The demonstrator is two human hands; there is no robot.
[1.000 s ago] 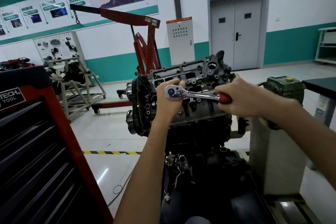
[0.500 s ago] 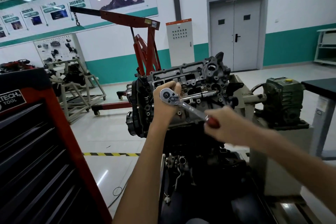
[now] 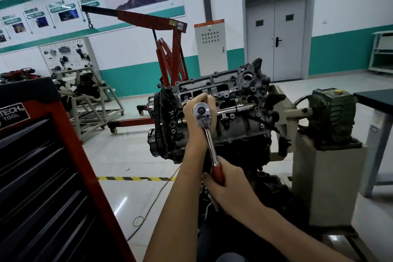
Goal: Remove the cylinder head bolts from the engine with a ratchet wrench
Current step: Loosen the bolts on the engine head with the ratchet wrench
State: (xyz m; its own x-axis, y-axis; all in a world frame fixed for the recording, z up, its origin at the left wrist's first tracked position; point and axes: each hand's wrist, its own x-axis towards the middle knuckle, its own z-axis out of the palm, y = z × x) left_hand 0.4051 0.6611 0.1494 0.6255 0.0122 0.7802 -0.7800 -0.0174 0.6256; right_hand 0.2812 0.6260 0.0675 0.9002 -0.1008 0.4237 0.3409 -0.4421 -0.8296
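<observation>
While the right hand (image 3: 229,189) wraps its fingers closed round the red handle, low and nearest the person, the ratchet wrench (image 3: 209,140) runs up from that grip to its chrome head. Just behind the head, the left hand (image 3: 191,122) curls round the drive end and steadies it against the engine (image 3: 240,117). The bolt being worked is hidden behind the left hand, so I cannot tell how far out it is. Beyond and to either side of that hand, the face of the cylinder head lies open.

This looks like mid-loosening, with the handle at the bottom of a swing. The next move likely calls for ratcheting the handle back up while the left hand presses the socket square on the bolt.
</observation>
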